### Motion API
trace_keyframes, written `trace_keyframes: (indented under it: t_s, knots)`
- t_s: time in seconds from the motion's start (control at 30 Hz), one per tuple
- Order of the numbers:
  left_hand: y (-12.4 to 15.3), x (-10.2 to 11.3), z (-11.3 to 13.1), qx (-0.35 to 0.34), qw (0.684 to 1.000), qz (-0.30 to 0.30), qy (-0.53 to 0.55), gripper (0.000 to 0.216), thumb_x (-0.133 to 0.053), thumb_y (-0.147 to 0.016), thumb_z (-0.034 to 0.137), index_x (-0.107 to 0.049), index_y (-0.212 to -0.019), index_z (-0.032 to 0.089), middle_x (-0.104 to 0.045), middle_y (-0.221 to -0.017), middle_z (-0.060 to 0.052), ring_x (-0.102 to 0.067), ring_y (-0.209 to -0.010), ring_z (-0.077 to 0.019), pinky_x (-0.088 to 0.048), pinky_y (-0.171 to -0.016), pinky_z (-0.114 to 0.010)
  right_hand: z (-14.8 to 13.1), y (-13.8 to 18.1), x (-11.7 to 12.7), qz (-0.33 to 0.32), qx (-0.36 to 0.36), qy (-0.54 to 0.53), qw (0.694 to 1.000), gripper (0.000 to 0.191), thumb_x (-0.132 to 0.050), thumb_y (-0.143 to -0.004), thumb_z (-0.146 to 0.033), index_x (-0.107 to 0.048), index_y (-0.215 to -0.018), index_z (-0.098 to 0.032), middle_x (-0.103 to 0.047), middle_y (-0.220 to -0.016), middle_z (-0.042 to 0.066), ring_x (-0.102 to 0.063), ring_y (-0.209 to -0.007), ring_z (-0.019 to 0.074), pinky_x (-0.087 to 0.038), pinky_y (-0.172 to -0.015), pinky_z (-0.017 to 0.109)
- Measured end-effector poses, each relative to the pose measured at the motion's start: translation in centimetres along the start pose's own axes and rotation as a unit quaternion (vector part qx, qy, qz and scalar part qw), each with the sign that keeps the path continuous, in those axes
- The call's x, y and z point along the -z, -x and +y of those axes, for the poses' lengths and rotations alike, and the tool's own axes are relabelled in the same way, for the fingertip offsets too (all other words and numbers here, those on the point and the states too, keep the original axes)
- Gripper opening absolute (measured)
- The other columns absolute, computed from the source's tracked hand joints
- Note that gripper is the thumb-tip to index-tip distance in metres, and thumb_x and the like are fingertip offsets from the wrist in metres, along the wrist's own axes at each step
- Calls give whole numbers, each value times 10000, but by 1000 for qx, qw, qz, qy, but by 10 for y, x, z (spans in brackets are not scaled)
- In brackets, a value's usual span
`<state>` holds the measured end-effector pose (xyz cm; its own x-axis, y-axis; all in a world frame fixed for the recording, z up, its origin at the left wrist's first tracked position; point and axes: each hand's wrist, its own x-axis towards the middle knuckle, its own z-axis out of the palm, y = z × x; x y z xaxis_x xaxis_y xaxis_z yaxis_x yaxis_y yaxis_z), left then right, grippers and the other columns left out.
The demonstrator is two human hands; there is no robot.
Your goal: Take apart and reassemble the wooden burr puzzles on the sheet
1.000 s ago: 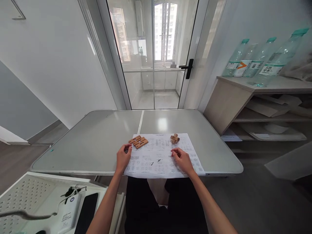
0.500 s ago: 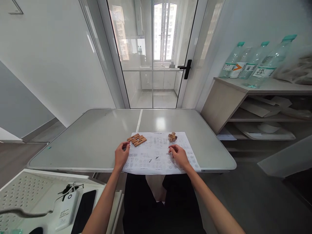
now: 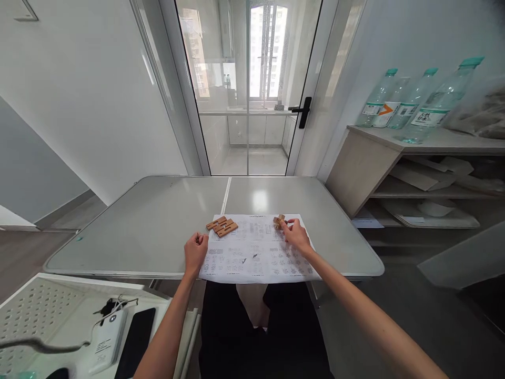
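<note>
A: While I log this, where's the right hand (image 3: 296,238)?
B: At the far right corner of the printed sheet (image 3: 256,258). Fingertips (image 3: 286,225) pinched narrow, touching the wooden knot puzzle (image 3: 279,221), which sits on the sheet. Can't tell if it's a real grip.
A: Left hand (image 3: 196,251)?
B: Loose fist, nothing visible in it, resting at the sheet's left edge.
A: Anything else?
B: Flat wooden pieces (image 3: 222,227) on the sheet's far left corner, just beyond the left hand, not touching it. Sheet lies on a grey table (image 3: 150,226).
</note>
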<state>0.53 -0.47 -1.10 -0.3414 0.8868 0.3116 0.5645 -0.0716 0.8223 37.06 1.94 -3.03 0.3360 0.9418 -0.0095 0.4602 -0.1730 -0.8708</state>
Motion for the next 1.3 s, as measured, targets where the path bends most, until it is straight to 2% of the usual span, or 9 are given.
trace_keyframes:
  t_s: [0.27, 0.57, 0.7, 0.8, 0.9, 0.97, 1.07, 1.13, 1.3]
  knots:
    - [1, 0, 2, -21, 1000, -11, -1, 448, -543, -863, 415, -214, -616, 238, -242, -588, 54, -267, -571, -127, -281, -559, -266, -24, 8, -6, -18, 32, 2, 999, 334, -553, -952, -575, -628, -870, -260, -748, -748, 55, -661, -638, 227, -432, -584, 320]
    - [16, 13, 21, -64, 992, -106, 30, 523, -537, -873, 482, -169, -597, 234, -202, -569, 49, -235, -533, -109, -278, -525, -261, -52, 97, 18, -95, 138, -73, 983, 443, -491, -988, -656, -614, -931, -234, -755, -831, 50, -639, -574, 187, -491, -617, 322]
    - [35, 8, 49, -89, 978, -185, 33, 501, -643, -837, 507, -330, -567, 225, -315, -546, 46, -324, -538, -111, -346, -536, -254, -66, 126, 25, -113, 150, -109, 976, 433, -507, -997, -648, -621, -938, -234, -744, -811, 51, -610, -562, 179, -483, -575, 308]
    - [51, -2, 74, -124, 952, -271, 76, 317, -719, -829, 499, -619, -863, 200, -604, -765, -10, -517, -661, -149, -463, -639, -277, -74, 140, 25, -122, 159, -113, 973, 418, -504, -1002, -636, -615, -950, -236, -728, -799, 45, -594, -570, 181, -484, -581, 311]
    - [66, -9, 91, -155, 914, -338, 164, 613, -818, -781, 443, -612, -1313, 216, -693, -1202, -118, -661, -988, -242, -532, -863, -352, -79, 155, 27, -143, 162, -112, 970, 401, -488, -1011, -626, -605, -964, -245, -721, -810, 41, -598, -592, 190, -476, -584, 314]
    - [76, -10, 98, -137, 889, -382, 212, 737, -824, -793, 426, -545, -1452, 248, -654, -1356, -135, -642, -1183, -293, -519, -988, -397, -80, 165, 30, -155, 160, -112, 968, 379, -498, -1015, -606, -612, -978, -247, -721, -823, 41, -602, -610, 193, -476, -588, 315]
    - [90, -6, 103, -94, 862, -427, 256, 605, -798, -838, 429, -627, -1392, 259, -688, -1335, -106, -624, -1261, -311, -463, -1117, -439, -81, 181, 34, -163, 155, -115, 968, 339, -517, -1023, -574, -624, -1011, -253, -715, -841, 41, -606, -625, 195, -471, -578, 314]
    - [100, -2, 105, -62, 859, -423, 280, 527, -791, -849, 447, -679, -1324, 248, -718, -1290, -97, -636, -1254, -317, -459, -1132, -442, -83, 190, 36, -165, 149, -122, 967, 332, -515, -1026, -569, -630, -1033, -258, -706, -833, 42, -614, -633, 202, -473, -575, 319]
    - [125, 4, 104, 45, 866, -360, 343, 594, -786, -825, 559, -696, -1307, 223, -705, -1354, -114, -631, -1285, -352, -483, -1120, -461, -92, 205, 41, -193, 137, -132, 963, 354, -520, -1030, -564, -634, -1163, -256, -688, -800, 35, -651, -667, 215, -515, -604, 325]
